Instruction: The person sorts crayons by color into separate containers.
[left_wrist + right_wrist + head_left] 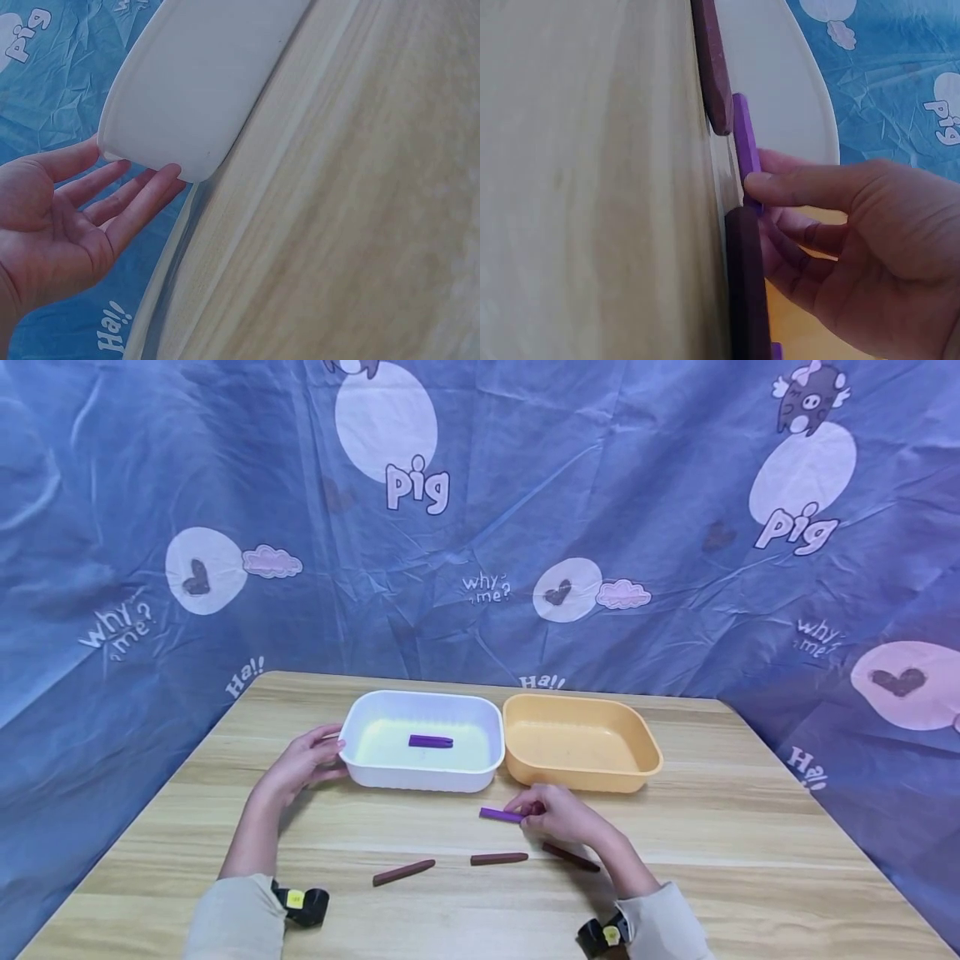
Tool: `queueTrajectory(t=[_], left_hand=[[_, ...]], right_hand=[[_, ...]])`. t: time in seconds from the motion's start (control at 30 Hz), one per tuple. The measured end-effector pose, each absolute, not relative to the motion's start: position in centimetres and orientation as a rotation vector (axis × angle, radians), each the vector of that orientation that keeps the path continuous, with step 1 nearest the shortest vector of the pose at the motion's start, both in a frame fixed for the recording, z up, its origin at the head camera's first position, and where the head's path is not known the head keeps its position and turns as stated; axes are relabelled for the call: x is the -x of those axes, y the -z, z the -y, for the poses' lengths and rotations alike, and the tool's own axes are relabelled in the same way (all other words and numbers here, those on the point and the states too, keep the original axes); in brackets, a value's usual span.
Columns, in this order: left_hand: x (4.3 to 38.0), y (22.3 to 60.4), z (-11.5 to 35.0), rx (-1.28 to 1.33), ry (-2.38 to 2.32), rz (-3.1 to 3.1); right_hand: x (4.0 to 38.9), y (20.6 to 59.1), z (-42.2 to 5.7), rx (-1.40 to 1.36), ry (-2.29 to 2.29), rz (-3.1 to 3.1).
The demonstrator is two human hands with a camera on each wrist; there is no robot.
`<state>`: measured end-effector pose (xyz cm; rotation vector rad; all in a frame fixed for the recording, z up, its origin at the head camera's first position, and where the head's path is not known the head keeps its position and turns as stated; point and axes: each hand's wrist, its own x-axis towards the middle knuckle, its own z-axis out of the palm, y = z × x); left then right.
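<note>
Only my head view catches sticks (431,742) inside the white tray (420,779); left hand (303,764) spread against it, right hand (558,814) pinching another purple stick (495,814), table (750,827) reaching rightward to its edge.

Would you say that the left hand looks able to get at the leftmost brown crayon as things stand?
Probably yes: the left hand only touches the end of the white tray, and nothing appears to stand between that hand and the leftmost brown crayon on the tabletop.
</note>
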<state>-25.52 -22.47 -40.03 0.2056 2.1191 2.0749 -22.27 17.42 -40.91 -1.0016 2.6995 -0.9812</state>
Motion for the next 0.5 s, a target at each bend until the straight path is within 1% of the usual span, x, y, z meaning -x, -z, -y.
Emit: queueTrajectory(t=[0.2, 0.5], left_hand=[[25.5, 40.0, 22.4, -0.206, -2.077, -2.119], [25.6, 40.1, 22.4, -0.214, -2.079, -2.114]], right_hand=[[22.0, 40.3, -17.4, 1.065, 0.959, -2.712], [21.8, 39.2, -17.3, 1.088, 0.942, -2.697]])
